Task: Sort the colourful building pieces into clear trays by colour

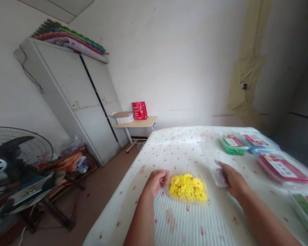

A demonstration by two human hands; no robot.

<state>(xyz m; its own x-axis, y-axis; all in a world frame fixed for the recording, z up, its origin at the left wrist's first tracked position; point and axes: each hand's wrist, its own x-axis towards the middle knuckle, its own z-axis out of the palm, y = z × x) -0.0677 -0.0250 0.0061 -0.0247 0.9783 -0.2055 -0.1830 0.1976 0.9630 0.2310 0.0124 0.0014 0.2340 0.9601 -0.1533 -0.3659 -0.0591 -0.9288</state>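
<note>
In front of me on the bed stands a clear plastic box [207, 191] without a lid on it. It holds many small yellow notched plastic discs [187, 187], shaped like flowers. My left hand [156, 181] is closed at the box's left rim, thumb and fingers pinching the edge. To the right of the box, my right hand [232, 177] grips a clear plastic lid [219, 177] by its right side. The lid is blurred and partly see-through, so its far edge is hard to make out.
Lidded boxes with green [233, 141], blue [259, 140] and red [282, 167] contents line the bed's right side; another green one [306, 208] is nearer. Left of the bed are a fan [17, 147] and a cabinet [79, 99]. A small table [143, 122] holds a red bag [139, 111].
</note>
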